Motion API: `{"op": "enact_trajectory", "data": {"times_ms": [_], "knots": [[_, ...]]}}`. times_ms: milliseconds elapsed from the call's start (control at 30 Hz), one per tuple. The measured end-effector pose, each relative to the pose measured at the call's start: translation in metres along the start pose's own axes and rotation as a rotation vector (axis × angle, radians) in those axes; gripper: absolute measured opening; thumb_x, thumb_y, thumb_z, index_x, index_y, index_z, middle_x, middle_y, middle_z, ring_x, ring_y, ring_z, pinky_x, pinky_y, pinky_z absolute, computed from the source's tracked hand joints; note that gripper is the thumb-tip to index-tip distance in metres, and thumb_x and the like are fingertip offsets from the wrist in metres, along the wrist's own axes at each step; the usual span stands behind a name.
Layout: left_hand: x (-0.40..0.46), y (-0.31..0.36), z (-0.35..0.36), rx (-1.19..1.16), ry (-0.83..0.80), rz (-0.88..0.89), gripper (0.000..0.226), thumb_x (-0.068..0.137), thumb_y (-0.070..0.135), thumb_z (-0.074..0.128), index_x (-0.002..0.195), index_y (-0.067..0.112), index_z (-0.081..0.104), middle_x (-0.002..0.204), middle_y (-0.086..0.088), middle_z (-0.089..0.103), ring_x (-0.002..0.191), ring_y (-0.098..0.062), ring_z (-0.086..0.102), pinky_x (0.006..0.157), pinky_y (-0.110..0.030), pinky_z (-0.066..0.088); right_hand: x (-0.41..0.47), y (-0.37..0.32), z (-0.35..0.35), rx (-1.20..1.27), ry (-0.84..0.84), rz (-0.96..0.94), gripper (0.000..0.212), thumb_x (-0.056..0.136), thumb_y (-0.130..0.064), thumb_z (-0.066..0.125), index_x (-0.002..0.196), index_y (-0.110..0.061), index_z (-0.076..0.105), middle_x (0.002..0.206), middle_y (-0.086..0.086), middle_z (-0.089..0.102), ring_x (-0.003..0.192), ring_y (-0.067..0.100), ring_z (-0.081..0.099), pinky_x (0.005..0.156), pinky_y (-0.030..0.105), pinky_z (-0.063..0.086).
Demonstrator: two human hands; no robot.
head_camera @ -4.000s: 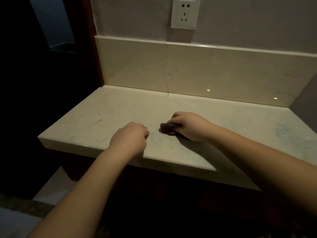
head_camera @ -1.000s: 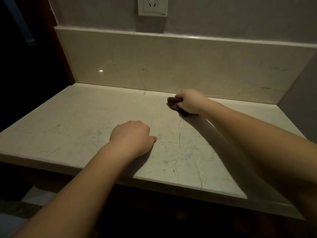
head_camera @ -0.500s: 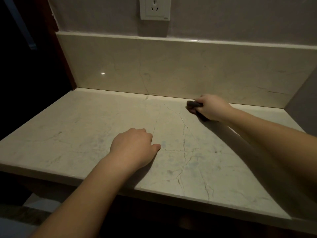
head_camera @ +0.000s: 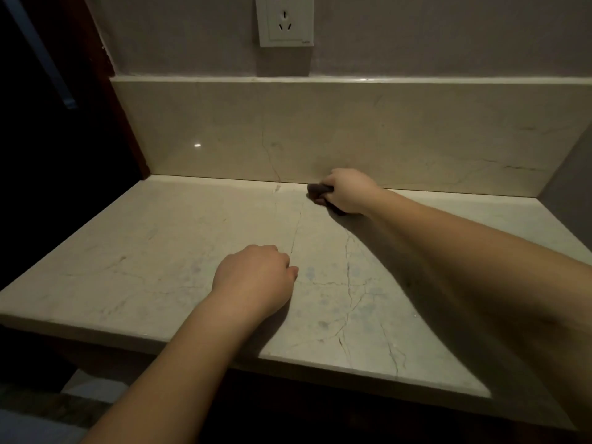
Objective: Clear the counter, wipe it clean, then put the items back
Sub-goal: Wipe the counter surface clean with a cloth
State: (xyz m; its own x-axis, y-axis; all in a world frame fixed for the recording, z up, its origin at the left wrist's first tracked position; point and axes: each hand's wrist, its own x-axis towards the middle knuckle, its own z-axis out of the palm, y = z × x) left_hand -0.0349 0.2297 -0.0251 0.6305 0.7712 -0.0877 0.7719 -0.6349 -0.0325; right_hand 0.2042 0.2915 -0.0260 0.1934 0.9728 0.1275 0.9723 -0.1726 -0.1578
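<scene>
The desk (head_camera: 166, 257) carried no items, so clearing looked done. Wiping was under way: the right hand (head_camera: 350, 190) gripped a dark cloth (head_camera: 317, 190) at the back edge, by the backsplash (head_camera: 416, 139). The left hand (head_camera: 253, 277) rested curled, holding nothing. Putting items back remained.

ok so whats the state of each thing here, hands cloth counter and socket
right hand: grips the cloth at the back of the counter
cloth: dark, bunched, pressed on the counter by the backsplash
left hand: curled, holds nothing, rests on the counter
counter: bare, veined, with faint bluish marks
socket: nothing plugged in
</scene>
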Motion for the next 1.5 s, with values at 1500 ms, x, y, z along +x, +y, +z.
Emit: {"op": "enact_trajectory", "data": {"times_ms": [1500], "knots": [[0.013,0.0,0.005,0.013,0.024,-0.06,0.039,0.1,0.041,0.033,0.106,0.026,0.069,0.098,0.005,0.063,0.088,-0.018,0.059,0.073,-0.032,0.049,-0.033,0.079,-0.012,-0.077,0.064,0.115,0.024,0.093,-0.027,0.053,0.11,-0.017,0.066,0.108,0.008,0.059,0.104,0.031,0.054,0.072,0.03,0.037]]}}
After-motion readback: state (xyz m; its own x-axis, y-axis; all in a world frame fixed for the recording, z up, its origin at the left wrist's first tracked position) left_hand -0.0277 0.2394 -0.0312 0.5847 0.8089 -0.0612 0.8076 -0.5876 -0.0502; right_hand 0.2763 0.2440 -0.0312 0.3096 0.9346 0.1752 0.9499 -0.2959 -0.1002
